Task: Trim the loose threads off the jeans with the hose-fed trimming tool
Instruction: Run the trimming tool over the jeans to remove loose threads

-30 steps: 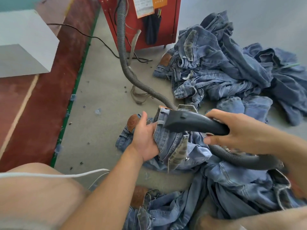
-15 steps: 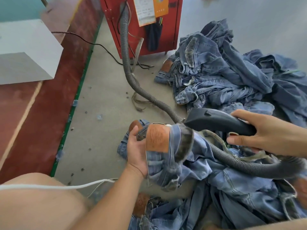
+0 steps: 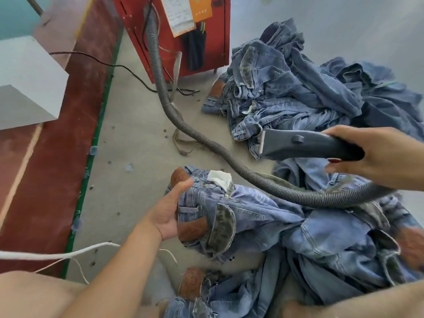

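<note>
A pair of blue jeans (image 3: 252, 216) lies bunched on the floor in front of me, waistband to the left, with a brown leather patch and a white pocket lining showing. My left hand (image 3: 168, 210) grips the waistband end, thumb on top. My right hand (image 3: 376, 154) holds the dark grey trimming tool (image 3: 305, 145) by its handle, lifted above and to the right of the jeans, its flat head pointing left. The ribbed grey hose (image 3: 206, 143) runs from the tool, over the jeans, to the red machine (image 3: 181, 31).
A big heap of blue jeans (image 3: 298, 88) lies at the back right, more denim (image 3: 229, 297) by my knees. A black cable (image 3: 128, 70) crosses the grey floor; a white cord (image 3: 59, 255) lies by my left leg. A white box (image 3: 27, 83) sits on the red strip.
My right hand has lifted the trimming tool up and to the right, off the jeans. My left hand has turned the waistband over and lowered it, so the pocket lining shows.
</note>
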`<state>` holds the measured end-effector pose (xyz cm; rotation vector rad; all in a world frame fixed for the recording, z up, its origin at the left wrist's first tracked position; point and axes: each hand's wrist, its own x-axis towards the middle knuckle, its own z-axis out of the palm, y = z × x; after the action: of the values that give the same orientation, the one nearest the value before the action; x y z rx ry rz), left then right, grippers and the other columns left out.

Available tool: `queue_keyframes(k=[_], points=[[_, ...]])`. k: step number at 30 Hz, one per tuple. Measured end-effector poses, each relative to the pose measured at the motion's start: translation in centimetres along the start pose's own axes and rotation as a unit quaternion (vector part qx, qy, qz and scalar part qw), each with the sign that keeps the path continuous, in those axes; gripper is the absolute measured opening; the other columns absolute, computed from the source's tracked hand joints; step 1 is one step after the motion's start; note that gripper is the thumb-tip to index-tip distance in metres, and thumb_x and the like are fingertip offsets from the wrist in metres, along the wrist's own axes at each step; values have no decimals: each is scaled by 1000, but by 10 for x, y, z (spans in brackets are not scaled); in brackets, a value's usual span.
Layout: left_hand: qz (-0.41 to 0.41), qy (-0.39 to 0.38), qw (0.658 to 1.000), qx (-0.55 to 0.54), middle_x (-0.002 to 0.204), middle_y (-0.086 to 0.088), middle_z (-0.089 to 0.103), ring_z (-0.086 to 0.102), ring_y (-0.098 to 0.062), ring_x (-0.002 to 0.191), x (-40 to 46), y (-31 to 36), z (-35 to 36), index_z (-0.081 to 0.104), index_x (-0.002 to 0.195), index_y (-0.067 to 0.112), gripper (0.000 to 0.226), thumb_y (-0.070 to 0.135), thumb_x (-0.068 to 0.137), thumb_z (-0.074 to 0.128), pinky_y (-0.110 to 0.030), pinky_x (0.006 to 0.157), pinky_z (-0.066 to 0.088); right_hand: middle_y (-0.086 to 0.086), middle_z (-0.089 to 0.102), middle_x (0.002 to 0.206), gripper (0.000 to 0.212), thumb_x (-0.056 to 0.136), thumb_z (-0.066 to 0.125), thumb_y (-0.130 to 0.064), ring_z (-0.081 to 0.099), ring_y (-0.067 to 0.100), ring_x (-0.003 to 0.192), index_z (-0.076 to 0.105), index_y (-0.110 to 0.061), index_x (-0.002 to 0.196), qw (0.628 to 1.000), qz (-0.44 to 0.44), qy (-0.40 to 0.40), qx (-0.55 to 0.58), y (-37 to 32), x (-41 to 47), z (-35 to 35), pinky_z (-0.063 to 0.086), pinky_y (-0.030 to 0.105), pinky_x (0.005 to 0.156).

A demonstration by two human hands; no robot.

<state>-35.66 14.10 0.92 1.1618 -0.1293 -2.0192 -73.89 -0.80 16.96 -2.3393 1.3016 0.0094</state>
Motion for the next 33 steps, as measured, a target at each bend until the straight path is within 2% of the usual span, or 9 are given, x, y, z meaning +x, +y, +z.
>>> queue_keyframes(k=[4,6,8,12,15,20,24,29,33], points=[[-92,75,989,91,122,-23,72,71,-38,111,5,-13,14,75,122,8,85,56,56,97,-58,96,56,-22,59,103,51,88,49,-59,60,14,93,46,-58,138,990,-69,51,-114,-2,1,8,50,48,83],[-122,117,956,241,101,-12,78,76,-28,96,12,-23,26,78,107,13,89,63,37,99,-49,86,62,-9,61,102,48,94,56,-43,60,24,96,52,-47,141,974,-93,97,-185,-2,3,16,44,47,84],[-136,150,918,340,100,-10,76,72,-31,100,19,-35,35,74,106,10,87,57,37,99,-48,92,59,-7,63,103,49,92,65,-31,62,26,97,57,-44,139,966,-95,100,-217,1,2,25,39,45,84],[-92,193,949,233,99,-15,79,77,-33,90,29,-46,36,75,113,8,39,31,84,86,-44,72,63,-23,54,105,53,96,59,-37,54,7,103,41,-60,140,974,-41,-65,-211,7,-6,43,38,37,90],[-50,200,969,134,96,-14,79,78,-29,78,36,-55,46,72,115,9,22,24,98,70,-38,59,62,-25,53,112,55,98,58,-39,51,4,109,33,-62,141,968,-38,-85,-234,9,-11,58,36,36,94],[-66,182,981,31,111,-22,75,74,-39,99,46,-68,79,72,121,4,45,37,91,74,-51,85,61,-20,54,102,57,95,67,-40,58,12,107,42,-58,143,979,-18,-26,-201,17,-10,65,37,39,86],[-53,170,984,4,109,-23,75,75,-38,95,50,-65,86,72,122,0,50,37,89,76,-49,81,63,-19,53,100,54,96,61,-37,57,13,102,39,-59,140,978,-20,-43,-206,18,-9,64,36,39,84],[-51,138,989,-5,122,-28,70,68,-45,114,50,-60,82,67,130,0,59,49,96,65,-61,102,51,-22,54,111,48,101,50,-38,52,9,103,32,-59,140,957,-44,-94,-271,8,-5,68,37,36,90],[-19,128,990,56,121,-24,72,71,-42,110,45,-58,72,65,130,2,63,51,91,68,-56,95,57,-21,56,110,45,101,56,-43,54,11,103,37,-56,139,962,-93,-88,-241,-12,7,80,33,35,85]])
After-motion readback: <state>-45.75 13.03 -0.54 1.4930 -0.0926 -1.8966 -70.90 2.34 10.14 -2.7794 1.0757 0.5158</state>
